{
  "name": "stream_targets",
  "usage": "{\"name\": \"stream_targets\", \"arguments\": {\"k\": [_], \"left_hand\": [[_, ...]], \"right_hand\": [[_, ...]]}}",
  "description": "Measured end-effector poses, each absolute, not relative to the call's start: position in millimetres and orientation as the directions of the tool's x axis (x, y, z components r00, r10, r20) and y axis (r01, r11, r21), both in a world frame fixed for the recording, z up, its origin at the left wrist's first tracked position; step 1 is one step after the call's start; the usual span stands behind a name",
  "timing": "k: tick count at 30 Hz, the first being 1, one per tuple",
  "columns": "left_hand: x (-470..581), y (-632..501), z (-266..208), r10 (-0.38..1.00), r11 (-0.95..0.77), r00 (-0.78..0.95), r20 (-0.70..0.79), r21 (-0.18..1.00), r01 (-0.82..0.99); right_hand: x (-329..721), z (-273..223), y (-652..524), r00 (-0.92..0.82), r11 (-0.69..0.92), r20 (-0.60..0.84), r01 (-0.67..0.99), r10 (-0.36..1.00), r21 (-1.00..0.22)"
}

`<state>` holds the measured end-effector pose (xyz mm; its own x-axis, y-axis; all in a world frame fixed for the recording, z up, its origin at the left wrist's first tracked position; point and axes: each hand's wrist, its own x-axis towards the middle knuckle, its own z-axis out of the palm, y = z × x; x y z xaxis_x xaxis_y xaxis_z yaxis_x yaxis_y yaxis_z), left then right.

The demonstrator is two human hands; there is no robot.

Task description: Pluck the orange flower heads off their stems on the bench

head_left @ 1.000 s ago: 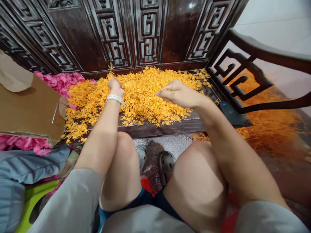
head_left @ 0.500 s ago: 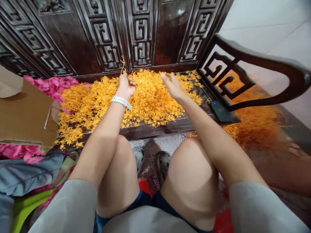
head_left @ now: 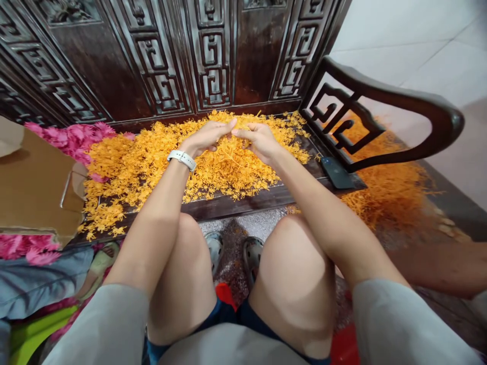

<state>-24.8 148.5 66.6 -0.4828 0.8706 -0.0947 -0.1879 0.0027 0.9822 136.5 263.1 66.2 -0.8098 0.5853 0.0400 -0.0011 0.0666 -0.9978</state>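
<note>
A wide heap of orange plastic flower pieces point(head_left: 152, 157), thin and many-armed, covers the seat of a dark carved wooden bench point(head_left: 243, 203). Over the middle of the heap my two hands meet, fingertips almost touching. My left hand point(head_left: 208, 137), with a white watch band at its wrist, is closed in a pinch, thumb and forefinger pointing right. Facing it, my right hand point(head_left: 262, 141) has thumb and forefinger bent together. An orange strand shows at the fingertips, but it blends with the heap behind, and its exact hold is partly hidden.
Pink artificial petals point(head_left: 72, 139) lie at the bench's left end behind a cardboard box point(head_left: 34, 187). On the right are the curved armrest point(head_left: 395, 109), a dark phone point(head_left: 337, 172) and another orange pile point(head_left: 388, 177). A person's forearm point(head_left: 437, 268) reaches in at right; another person's jeans point(head_left: 41, 274) show at left.
My hands have come together from apart. The left moved right and lowered the orange strand it held upright; the right moved slightly left. The view has shifted a little.
</note>
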Motion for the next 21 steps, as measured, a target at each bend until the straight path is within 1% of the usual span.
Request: {"name": "stream_targets", "arguments": {"k": [2, 3, 5, 7, 8, 10, 12, 13, 14, 16, 17, 18, 19, 21], "left_hand": [[-31, 143, 68, 0.859, 0.038, -0.494, -0.136, 0.978, -0.204], [-33, 142, 69, 0.849, 0.041, -0.508, -0.143, 0.977, -0.207], [-37, 142, 68, 0.826, 0.001, -0.553, -0.109, 0.981, -0.192], [-39, 145, 66, 0.797, -0.08, -0.603, -0.016, 0.988, -0.131], [-40, 147, 64, 0.78, -0.119, -0.623, 0.049, 0.99, -0.072], [-42, 151, 62, 0.756, -0.159, -0.629, 0.183, 0.983, 0.095], [-45, 152, 61, 0.733, -0.154, -0.61, 0.3, 0.947, 0.281], [-49, 151, 62, 0.693, -0.148, -0.63, 0.35, 0.925, 0.35], [-54, 149, 63, 0.624, -0.143, -0.674, 0.395, 0.906, 0.398], [-69, 139, 65, 0.425, -0.148, -0.777, 0.465, 0.882, 0.446], [-77, 133, 65, 0.332, -0.156, -0.813, 0.479, 0.877, 0.454], [-85, 127, 65, 0.268, -0.164, -0.834, 0.481, 0.876, 0.453], [-90, 121, 64, 0.245, -0.172, -0.847, 0.472, 0.881, 0.441], [-95, 114, 60, 0.276, -0.192, -0.868, 0.413, 0.908, 0.371]], "right_hand": [[142, 72, 262, -0.832, 0.073, -0.006, 0.055, 0.555, -0.996], [145, 73, 261, -0.845, 0.05, -0.027, 0.063, 0.534, -0.997], [146, 74, 260, -0.873, -0.04, -0.081, 0.071, 0.48, -0.997], [144, 73, 260, -0.897, -0.124, -0.163, 0.122, 0.411, -0.985], [142, 73, 260, -0.9, -0.142, -0.207, 0.164, 0.383, -0.976], [137, 72, 261, -0.894, -0.136, -0.272, 0.238, 0.357, -0.962], [133, 72, 259, -0.877, -0.108, -0.297, 0.277, 0.379, -0.955], [133, 72, 257, -0.865, -0.092, -0.309, 0.298, 0.394, -0.95], [134, 72, 253, -0.856, -0.081, -0.328, 0.323, 0.4, -0.943], [138, 70, 245, -0.854, -0.075, -0.36, 0.359, 0.377, -0.93], [141, 68, 242, -0.862, -0.062, -0.355, 0.358, 0.361, -0.932], [145, 66, 241, -0.873, -0.031, -0.328, 0.34, 0.36, -0.94], [148, 65, 242, -0.882, 0.026, -0.278, 0.311, 0.381, -0.95], [154, 61, 253, -0.861, 0.217, -0.129, 0.265, 0.492, -0.94]]}}
